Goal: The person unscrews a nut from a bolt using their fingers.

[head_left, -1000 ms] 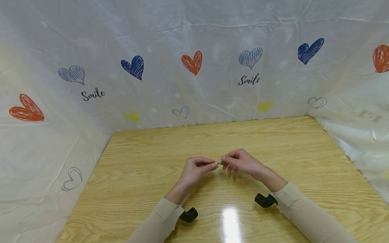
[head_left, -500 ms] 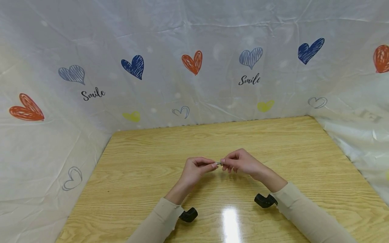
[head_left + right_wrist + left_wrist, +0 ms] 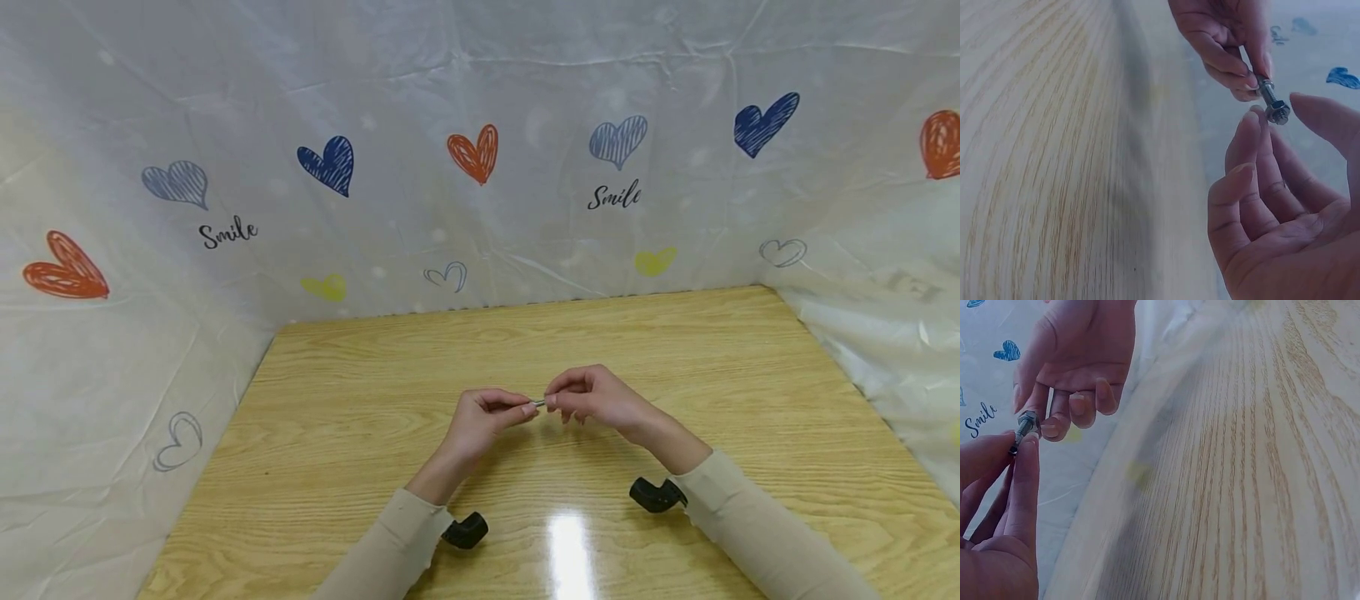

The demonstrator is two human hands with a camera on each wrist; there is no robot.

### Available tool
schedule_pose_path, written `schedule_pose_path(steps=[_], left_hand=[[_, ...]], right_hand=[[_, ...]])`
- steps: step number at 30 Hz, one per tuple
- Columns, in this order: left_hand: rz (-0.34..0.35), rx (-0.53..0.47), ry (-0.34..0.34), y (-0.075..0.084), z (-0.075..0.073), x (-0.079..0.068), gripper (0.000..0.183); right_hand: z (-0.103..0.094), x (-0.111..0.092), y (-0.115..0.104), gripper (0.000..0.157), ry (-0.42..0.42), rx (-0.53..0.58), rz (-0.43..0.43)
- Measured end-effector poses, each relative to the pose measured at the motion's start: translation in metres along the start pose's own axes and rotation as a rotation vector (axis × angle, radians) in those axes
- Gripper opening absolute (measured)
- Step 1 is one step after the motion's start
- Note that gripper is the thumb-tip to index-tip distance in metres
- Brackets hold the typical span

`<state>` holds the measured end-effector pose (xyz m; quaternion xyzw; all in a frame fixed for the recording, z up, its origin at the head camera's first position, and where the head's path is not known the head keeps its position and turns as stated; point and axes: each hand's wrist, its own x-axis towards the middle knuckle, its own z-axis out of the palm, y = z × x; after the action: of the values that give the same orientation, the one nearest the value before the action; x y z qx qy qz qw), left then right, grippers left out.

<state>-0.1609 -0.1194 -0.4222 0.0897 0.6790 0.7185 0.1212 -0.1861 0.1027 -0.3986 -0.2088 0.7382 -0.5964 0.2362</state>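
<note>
Between the two hands, a small silver bolt (image 3: pixel 539 403) is held up over the table. My left hand (image 3: pixel 483 417) pinches it at the head end between thumb and fingers. A hex nut (image 3: pixel 1277 111) sits on the threads near the bolt's free end, with a bit of thread poking out past it. Around that nut is my right hand (image 3: pixel 600 400), its fingers loosely bent. In the right wrist view its thumb (image 3: pixel 1322 119) stands slightly off the nut, while its fingertips are right at the nut's other side. The bolt's head is mostly covered by the left fingertips.
A wood-grain table (image 3: pixel 360 375) lies under both hands. White sheeting (image 3: pixel 525 225) printed with hearts and "Smile" rises at the back and both sides. Black wrist-camera mounts (image 3: pixel 467 531) stick out from the sleeves over the table.
My right fingers have shifted around the nut, and its thumb and index finger now stand further apart. The left hand and bolt have stayed in place.
</note>
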Motion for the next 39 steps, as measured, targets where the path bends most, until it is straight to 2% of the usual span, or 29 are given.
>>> schedule_pose_path(steps=[8,18,21,28,39], left_hand=[[0.017,0.011,0.04,-0.022,-0.005,0.01,0.022],[-0.008,-0.004,0.012,-0.02,-0.008,0.01,0.021],[0.0,-0.005,0.027,-0.02,-0.007,0.01,0.021],[0.033,-0.013,0.026,-0.021,-0.006,0.01,0.025],[0.016,0.003,0.018,-0.021,-0.007,0.01,0.025]], right_hand=[[0.003,0.0,-0.002,0.03,0.031,-0.037,0.061],[0.004,-0.001,-0.004,0.021,0.01,-0.058,0.036],[0.003,-0.001,-0.003,0.019,-0.007,-0.029,0.022],[0.002,0.002,-0.003,0.027,-0.01,0.053,0.023],[0.009,0.002,-0.006,0.033,-0.001,-0.05,0.062]])
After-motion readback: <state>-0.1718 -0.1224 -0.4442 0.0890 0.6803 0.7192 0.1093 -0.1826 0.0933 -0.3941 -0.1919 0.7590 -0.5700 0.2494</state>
